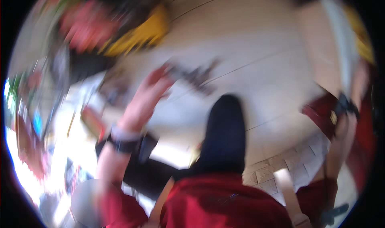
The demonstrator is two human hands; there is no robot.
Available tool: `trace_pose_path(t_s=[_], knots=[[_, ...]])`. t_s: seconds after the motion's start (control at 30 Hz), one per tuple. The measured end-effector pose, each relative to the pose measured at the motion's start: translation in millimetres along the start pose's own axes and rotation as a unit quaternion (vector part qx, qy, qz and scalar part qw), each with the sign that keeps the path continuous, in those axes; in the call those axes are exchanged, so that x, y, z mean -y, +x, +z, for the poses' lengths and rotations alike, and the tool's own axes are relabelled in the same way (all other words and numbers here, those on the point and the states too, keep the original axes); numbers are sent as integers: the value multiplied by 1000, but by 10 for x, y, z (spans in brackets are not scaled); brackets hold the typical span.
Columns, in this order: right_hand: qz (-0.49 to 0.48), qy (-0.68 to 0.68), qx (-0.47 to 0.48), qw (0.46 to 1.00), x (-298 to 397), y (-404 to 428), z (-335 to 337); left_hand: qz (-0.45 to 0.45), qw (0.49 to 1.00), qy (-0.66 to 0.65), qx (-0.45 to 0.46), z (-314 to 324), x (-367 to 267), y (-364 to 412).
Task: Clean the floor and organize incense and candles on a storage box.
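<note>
Strong motion blur covers the view. My left hand point(150, 92), with a dark band on its wrist, reaches forward over the pale floor. Its fingertips overlap one end of a dark, branching object point(195, 74), too smeared to name; whether they grip it is unclear. At the far right, my right hand point(361, 76) is raised beside a long pale strip point(340, 41). A dark band point(346, 104) circles that wrist. The blur hides the fingers, so I cannot tell whether they hold the strip.
My dark-clad knee point(225, 128) juts over the tiled floor point(270, 71). A yellow item point(144, 32) and a blurred pink-red shape point(90, 26) lie upper left. Dark red furniture or cloth point(320, 113) stands right, near patterned tiles point(270, 167). A red-edged box-like thing point(92, 122) sits left.
</note>
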State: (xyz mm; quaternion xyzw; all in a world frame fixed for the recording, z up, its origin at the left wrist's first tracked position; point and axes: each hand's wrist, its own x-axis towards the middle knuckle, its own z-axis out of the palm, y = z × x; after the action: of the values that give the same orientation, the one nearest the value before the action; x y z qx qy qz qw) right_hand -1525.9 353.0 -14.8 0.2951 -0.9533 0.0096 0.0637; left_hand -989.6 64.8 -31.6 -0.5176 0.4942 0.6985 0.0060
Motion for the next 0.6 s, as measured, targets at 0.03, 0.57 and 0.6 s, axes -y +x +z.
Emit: trace_pose_path(t_s=[0.03, 0.57, 0.6], knots=[[-38, 36, 36, 998, 185, -210, 50, 25, 1000, -2, -11, -91, -122, -57], [-310, 386, 377, 783, 3717, -2222, 575, -43, 880, -147, -450, -2010, 1628, -2956], [-332, 377, 377, 778, 3856, -2286, 575, -101, 846, -172, -494, -2071, 1993, -2979]])
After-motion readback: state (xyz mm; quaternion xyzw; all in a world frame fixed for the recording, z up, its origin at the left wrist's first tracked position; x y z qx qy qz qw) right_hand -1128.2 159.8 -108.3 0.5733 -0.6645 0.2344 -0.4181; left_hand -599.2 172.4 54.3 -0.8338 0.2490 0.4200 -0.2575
